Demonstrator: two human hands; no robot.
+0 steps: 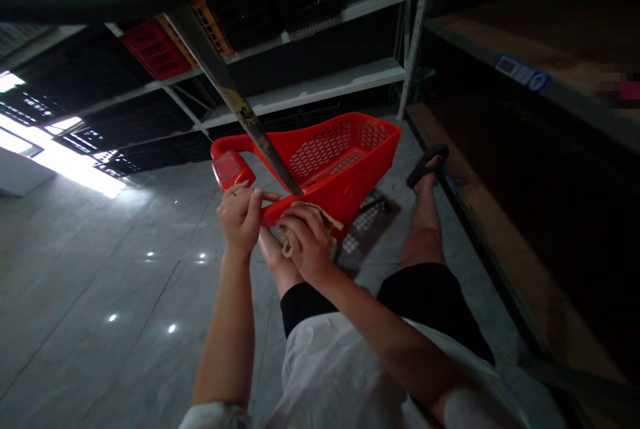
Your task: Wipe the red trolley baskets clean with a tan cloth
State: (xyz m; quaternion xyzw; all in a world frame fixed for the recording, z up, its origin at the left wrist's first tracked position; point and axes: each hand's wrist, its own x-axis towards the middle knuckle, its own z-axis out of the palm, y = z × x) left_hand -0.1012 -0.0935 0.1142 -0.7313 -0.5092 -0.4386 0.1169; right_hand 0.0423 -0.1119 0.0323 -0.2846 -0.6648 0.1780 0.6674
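Observation:
A red plastic shopping cart with perforated basket walls stands in front of me, tilted in the view. My left hand is closed round the near corner of its red handle frame, beside a flat red panel. In my right hand is a crumpled tan cloth, pressed against the cart's outer side near the handle. My right fingers hide part of the cloth and the surface beneath it. A worn metal pole slants down across the view and ends visually at the basket's near rim.
Metal shelving runs along the back, holding dark crates and a red crate. On the right stands a wooden-decked shelf with a blue label, close to my sandalled foot. Grey floor spreads to the left.

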